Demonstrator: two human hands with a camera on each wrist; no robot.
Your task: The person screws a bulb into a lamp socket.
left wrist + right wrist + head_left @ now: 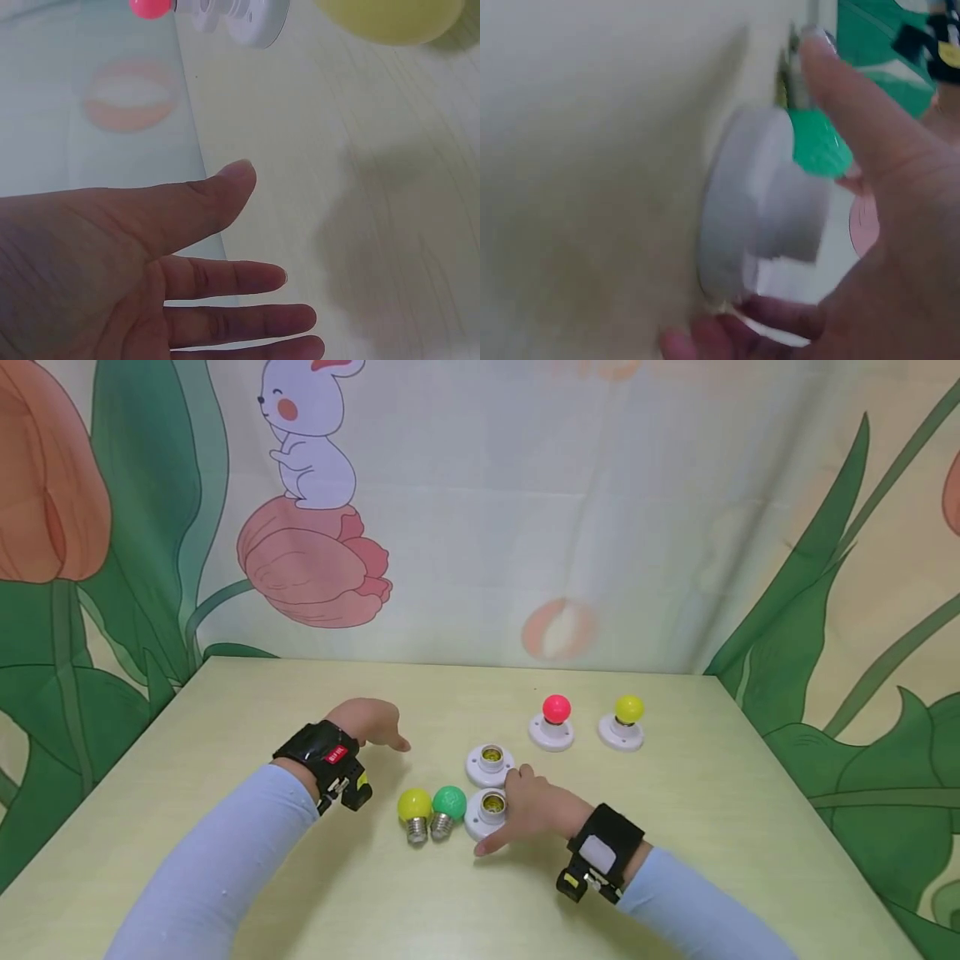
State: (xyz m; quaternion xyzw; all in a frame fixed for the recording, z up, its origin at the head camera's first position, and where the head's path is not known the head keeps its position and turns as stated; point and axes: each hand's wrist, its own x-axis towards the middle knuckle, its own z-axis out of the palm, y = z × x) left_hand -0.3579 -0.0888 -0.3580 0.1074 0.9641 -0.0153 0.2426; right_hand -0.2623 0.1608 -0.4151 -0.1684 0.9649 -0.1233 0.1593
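Note:
My right hand [536, 806] spans the nearer white lamp socket [491, 808], its fingers by the far edge of the base and its thumb spread out past the near edge. In the right wrist view, that socket [742, 202] stands between thumb and fingers, with the thumb apart from it. A second bare socket [491, 760] sits just behind, by the fingertips. Left of the sockets lie a yellow bulb [415, 806] and a green bulb [449, 803], side by side with metal bases toward me. My left hand [372, 724] hovers over the table, holding nothing, fingers extended.
Farther back on the right stand two sockets with bulbs in them, one with a pink-red bulb [557, 709] and one with a yellow bulb [629, 709]. The pale wooden table [712, 793] ends at a printed curtain [465, 527] behind.

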